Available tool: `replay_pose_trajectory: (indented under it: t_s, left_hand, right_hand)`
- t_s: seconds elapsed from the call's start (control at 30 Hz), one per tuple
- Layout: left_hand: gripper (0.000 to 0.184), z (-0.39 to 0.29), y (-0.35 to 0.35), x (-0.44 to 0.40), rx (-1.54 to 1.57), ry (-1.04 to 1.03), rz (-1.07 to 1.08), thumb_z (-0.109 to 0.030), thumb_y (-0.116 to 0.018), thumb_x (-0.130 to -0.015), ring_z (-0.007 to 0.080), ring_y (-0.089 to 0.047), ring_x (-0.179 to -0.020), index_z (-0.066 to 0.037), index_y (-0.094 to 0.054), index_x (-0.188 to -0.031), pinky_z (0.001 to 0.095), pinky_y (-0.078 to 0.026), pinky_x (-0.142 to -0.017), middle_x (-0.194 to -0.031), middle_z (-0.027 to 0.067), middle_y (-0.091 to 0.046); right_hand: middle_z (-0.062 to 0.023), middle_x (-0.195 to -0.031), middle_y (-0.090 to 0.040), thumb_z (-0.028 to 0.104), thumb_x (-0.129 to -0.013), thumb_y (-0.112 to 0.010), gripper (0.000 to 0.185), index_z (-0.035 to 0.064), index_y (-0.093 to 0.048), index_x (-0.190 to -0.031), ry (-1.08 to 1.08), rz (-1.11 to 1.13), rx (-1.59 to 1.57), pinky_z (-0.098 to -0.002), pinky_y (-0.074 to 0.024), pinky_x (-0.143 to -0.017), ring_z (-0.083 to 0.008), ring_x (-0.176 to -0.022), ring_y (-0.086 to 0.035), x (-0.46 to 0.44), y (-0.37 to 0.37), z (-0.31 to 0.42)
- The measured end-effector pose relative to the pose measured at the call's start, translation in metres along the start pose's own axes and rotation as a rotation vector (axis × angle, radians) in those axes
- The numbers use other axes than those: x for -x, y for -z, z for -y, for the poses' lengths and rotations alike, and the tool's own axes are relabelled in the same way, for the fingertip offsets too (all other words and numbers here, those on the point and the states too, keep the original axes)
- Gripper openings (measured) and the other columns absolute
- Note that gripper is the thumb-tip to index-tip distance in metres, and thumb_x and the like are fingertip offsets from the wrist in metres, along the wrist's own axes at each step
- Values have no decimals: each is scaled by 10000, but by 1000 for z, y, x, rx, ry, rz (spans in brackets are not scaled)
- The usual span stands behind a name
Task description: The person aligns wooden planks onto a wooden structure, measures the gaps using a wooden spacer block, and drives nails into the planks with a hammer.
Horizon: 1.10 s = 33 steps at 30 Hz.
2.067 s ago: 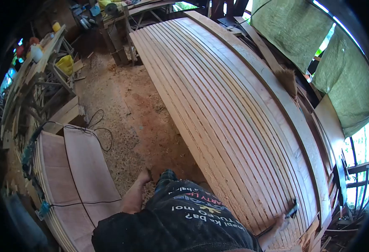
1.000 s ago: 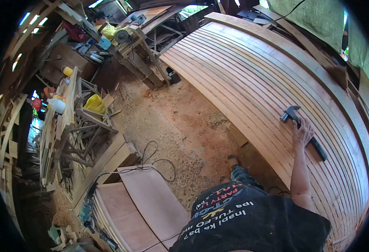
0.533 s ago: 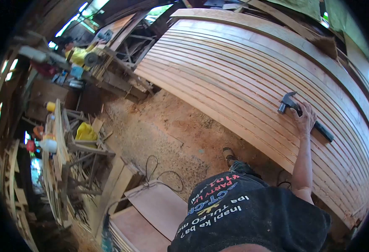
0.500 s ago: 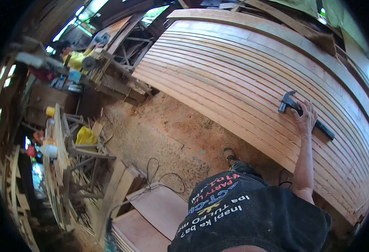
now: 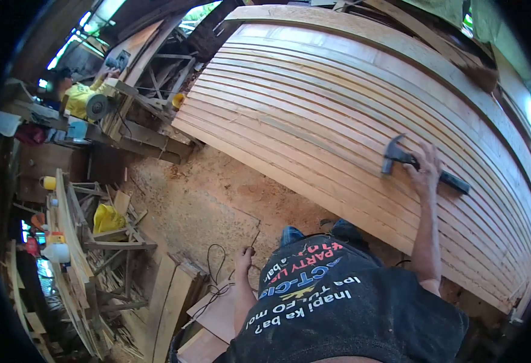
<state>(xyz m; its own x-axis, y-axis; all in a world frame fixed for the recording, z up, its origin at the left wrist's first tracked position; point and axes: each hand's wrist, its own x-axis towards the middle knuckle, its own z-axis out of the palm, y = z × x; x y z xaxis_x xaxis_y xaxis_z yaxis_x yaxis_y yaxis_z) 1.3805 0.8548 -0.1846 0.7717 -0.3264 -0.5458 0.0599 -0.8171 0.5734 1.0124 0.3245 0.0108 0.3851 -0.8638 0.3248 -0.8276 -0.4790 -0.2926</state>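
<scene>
My right hand [image 5: 426,168] is wrapped round the black handle of a claw hammer [image 5: 392,153], near its head. The hammer lies low over a wide curved panel of long pale wooden strips [image 5: 314,115] with narrow gaps between them. Its metal head points left, and the handle's end sticks out to the right of my hand. My left hand [image 5: 243,260] is low, left of my black shirt, above the dusty floor and a cable. Its fingers look pressed together; whatever they may hold is too small to make out.
At the upper left a person in yellow [image 5: 79,95] works beside a grinding wheel [image 5: 97,106]. Wooden trestles with a yellow bag [image 5: 108,219] and a white jug [image 5: 57,253] stand at the left. A black cable [image 5: 217,266] loops near stacked boards [image 5: 172,302]. A thick plank [image 5: 362,30] edges the panel.
My left hand has come back into view beside my shirt. My right hand and the hammer appear slightly further left as the view shifts. The hand was near the panel's lower end earlier.
</scene>
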Motion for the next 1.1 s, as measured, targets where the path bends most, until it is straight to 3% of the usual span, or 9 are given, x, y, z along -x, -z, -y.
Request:
replay_pose_trajectory:
  t_s: [0.2, 0.37, 0.47, 0.5, 0.57, 0.73, 0.8, 0.97, 1.1]
  left_hand:
    - [341, -2, 22, -29, -241, -186, 304, -282, -672, -815, 244, -694, -868, -25, -718, -1034, 351, -517, -796, -950, 141, -732]
    - [344, 50, 66, -76, -225, 69, 420, -267, -674, -820, 236, -689, -842, -10, -709, -1045, 349, -520, -777, -925, 144, -727]
    - [345, 55, 117, -127, -139, 169, 420, -258, -676, -823, 231, -686, -826, -1, -704, -1052, 348, -522, -766, -910, 146, -725]
    - [346, 57, 133, -148, -93, 196, 416, -255, -676, -824, 229, -685, -821, 2, -702, -1054, 348, -523, -762, -905, 146, -724]
    - [347, 50, 164, -192, 16, 219, 419, -249, -677, -826, 226, -683, -811, 7, -699, -1059, 347, -524, -755, -896, 148, -723]
    - [284, -35, 270, -257, -145, 163, 415, -214, -662, -850, 191, -678, -768, 8, -706, -1020, 329, -520, -692, -856, 118, -719]
    - [198, -14, 294, -302, 34, 164, 376, -151, -648, -859, 165, -671, -740, 14, -686, -961, 301, -509, -667, -818, 96, -703]
    - [132, -103, 338, -342, 345, -3, 256, -80, -643, -854, 189, -684, -757, 2, -574, -930, 296, -518, -715, -768, 77, -655]
    - [154, -183, 358, -354, 357, -145, 294, -66, -625, -869, 196, -692, -809, -9, -511, -955, 297, -516, -775, -756, 74, -637]
  right_hand:
    - [-42, -1437, -457, 263, -692, -793, 403, 189, -703, -1078, 110, 93, -106, -475, -216, -1127, -319, -1415, -290, -67, -55, 125]
    - [-78, -1428, -477, 353, -752, -777, 407, 220, -681, -1124, 117, 70, -112, -524, -214, -1104, -337, -1413, -297, -107, -100, 208]
    - [-106, -1422, -485, 439, -827, -701, 391, 219, -672, -1149, 63, -57, -171, -520, -221, -1101, -328, -1395, -328, -143, -138, 223]
    - [-129, -1407, -499, 534, -896, -573, 464, 198, -652, -1206, -18, -106, -168, -505, -233, -1098, -311, -1369, -371, -154, -150, 225]
    - [-127, -1398, -509, 574, -912, -509, 532, 177, -632, -1245, -175, -151, 147, -489, -234, -1104, -297, -1358, -388, -167, -165, 237]
    - [-122, -1401, -510, 582, -916, -484, 569, 179, -599, -1302, -387, -92, 352, -461, -231, -1121, -273, -1355, -398, -170, -171, 244]
    - [-119, -1399, -515, 565, -922, -496, 555, 189, -585, -1321, -446, -42, 394, -456, -242, -1119, -271, -1351, -404, -175, -170, 244]
    - [-99, -1458, -457, 606, -923, -430, 633, 183, -516, -1385, -653, 164, 405, -469, -204, -1150, -263, -1384, -362, -194, -160, 260]
    - [-75, -1458, -457, 579, -927, -434, 621, 178, -497, -1397, -809, 68, 474, -461, -179, -1174, -264, -1395, -340, -202, -178, 255]
